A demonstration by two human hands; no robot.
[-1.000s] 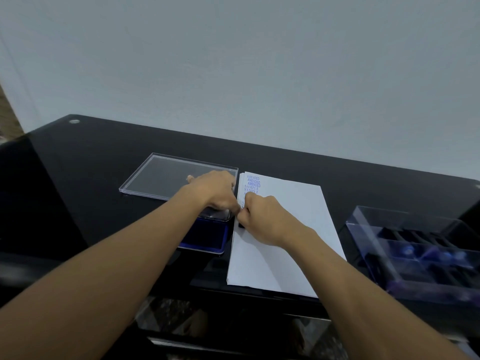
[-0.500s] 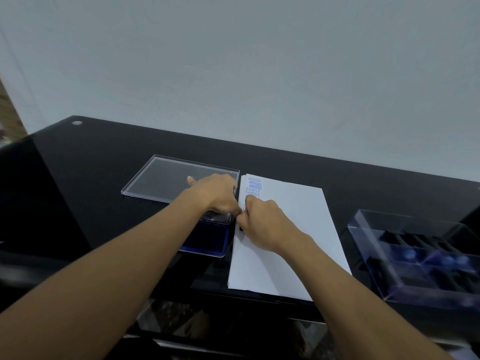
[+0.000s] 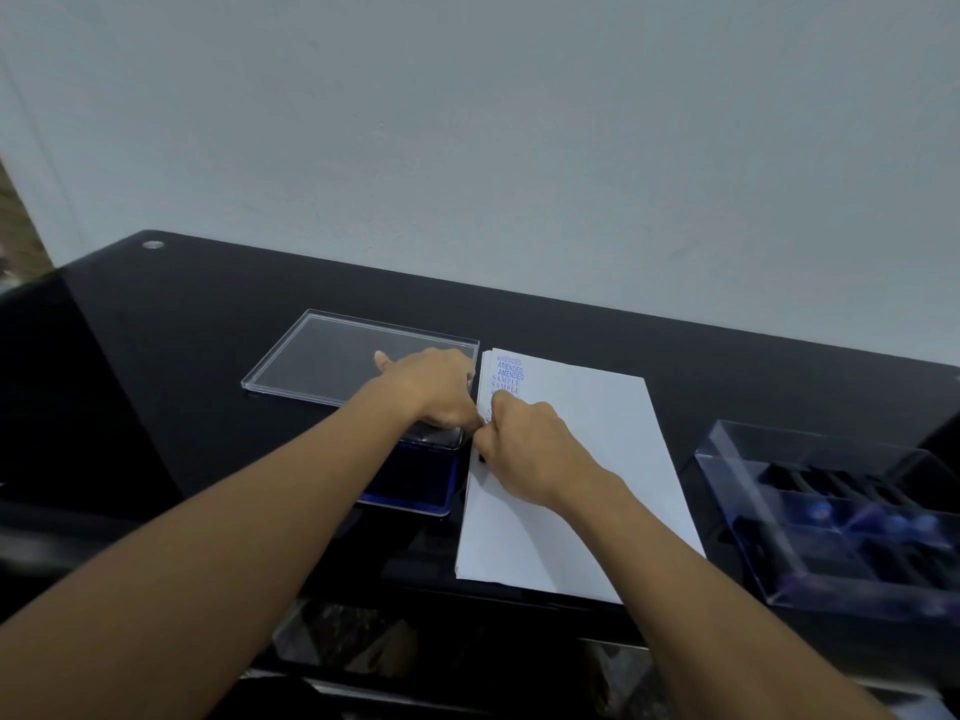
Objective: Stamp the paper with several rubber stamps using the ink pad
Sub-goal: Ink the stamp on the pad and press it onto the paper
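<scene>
A white paper sheet [image 3: 597, 459] lies on the black table, with blue "AMENDED" and "SAMPLE" prints down its upper left edge. My right hand [image 3: 524, 449] is fisted around a dark rubber stamp [image 3: 481, 456], almost hidden, pressed onto the paper's left edge. My left hand [image 3: 436, 387] rests over the blue ink pad [image 3: 415, 485], its fingertips touching the paper's edge beside my right hand. The ink pad's clear lid [image 3: 343, 356] stands open behind it.
A clear plastic box [image 3: 831, 511] with dark dividers and several blue-topped stamps sits at the right, close to the table's front edge. A grey wall rises behind the table. A small metal disc [image 3: 152, 245] marks the far left corner.
Both hands stay pressed together at the paper's left edge. The view has shifted slightly; nothing was picked up or let go.
</scene>
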